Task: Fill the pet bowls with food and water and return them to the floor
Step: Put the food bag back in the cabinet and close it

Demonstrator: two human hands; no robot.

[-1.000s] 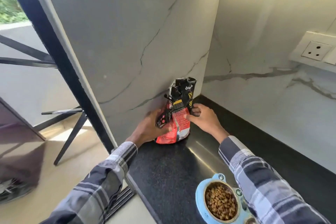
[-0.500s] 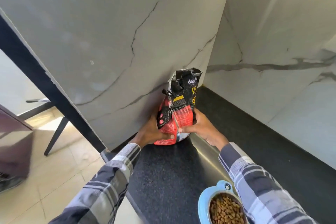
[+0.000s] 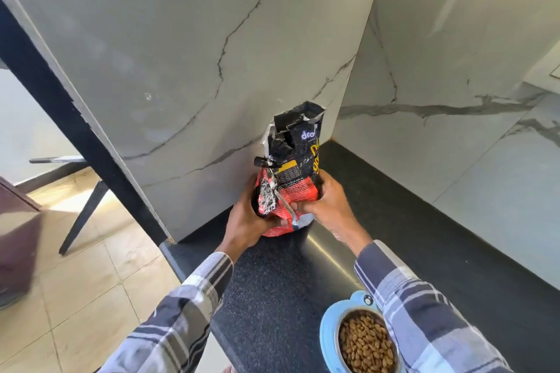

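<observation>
Head view showed both hands round a red and black foil bag of pet food [image 3: 289,179], which stood on the black speckled stone worktop [image 3: 266,297] against the grey-veined white marble wall [image 3: 188,76], just short of the wall's inner corner. The left hand [image 3: 247,222] cupped the bag's lower left side, fingers curled round it; the right hand [image 3: 325,206] gripped the lower right side, thumb across the front and fingers wrapped behind. Well nearer the person than the bag, a pale blue plastic pet feeder [image 3: 328,333] sat on the worktop, and its round steel bowl [image 3: 366,342] already held brown kibble; the right sleeve hid the rest of the feeder.

By my judgement the food part was done and the step in hand was parking the bag. To do it well, settle the base flat, lean the back against the wall, and let go one hand at a time, so a light, half-crumpled bag does not tip and spill.

Its long axis stood close to upright, with the torn, ragged mouth pointing up and tilted slightly towards the corner, and the printed front faced the person.
</observation>
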